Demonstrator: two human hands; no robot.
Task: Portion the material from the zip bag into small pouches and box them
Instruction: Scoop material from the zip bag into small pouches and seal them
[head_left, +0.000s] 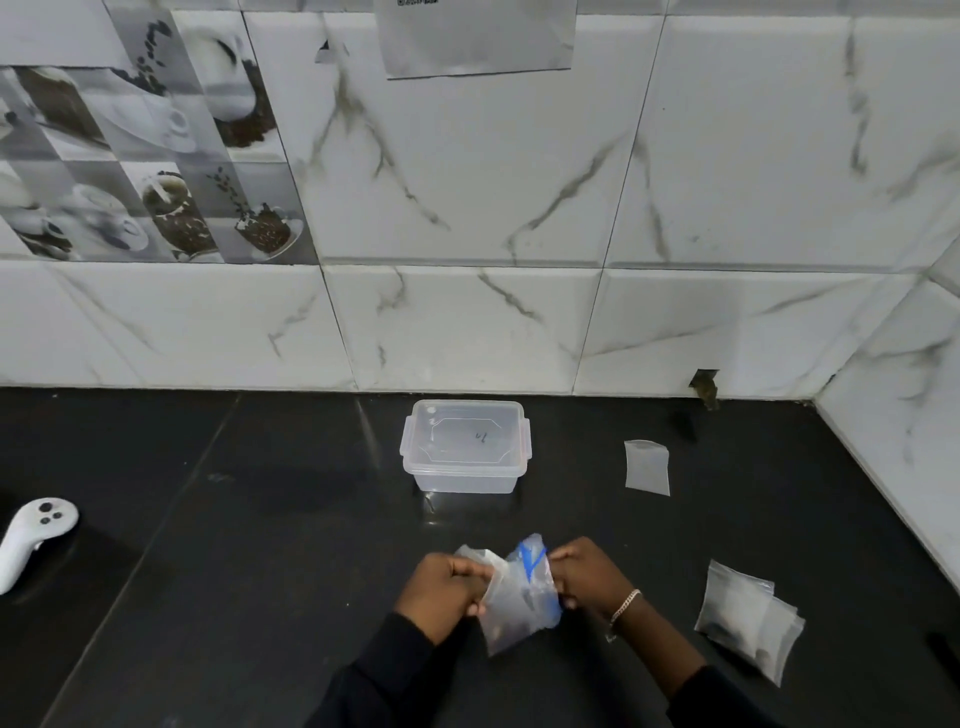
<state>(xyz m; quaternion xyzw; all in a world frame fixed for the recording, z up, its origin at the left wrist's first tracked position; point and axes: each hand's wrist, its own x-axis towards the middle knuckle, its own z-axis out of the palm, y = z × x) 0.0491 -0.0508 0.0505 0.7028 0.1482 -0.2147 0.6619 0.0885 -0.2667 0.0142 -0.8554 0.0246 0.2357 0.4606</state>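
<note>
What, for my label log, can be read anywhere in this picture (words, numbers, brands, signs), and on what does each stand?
Paper sheet, at the top: one dark printed line at its upper edge, cut off and too blurred to read.
Box lid: a small handwritten mark, too small to read with certainty.
Zip bag: blue strokes only, no legible letters.
No other text shows.

Both forearms, in dark sleeves (384, 670), converged so that the hands sat close together. The left hand (447, 587) had its fingers curled, pinching the near edge of the zip bag (519, 608). The right hand (587, 577), bracelet (626, 603) at the wrist, pinched the opposite edge.
</note>
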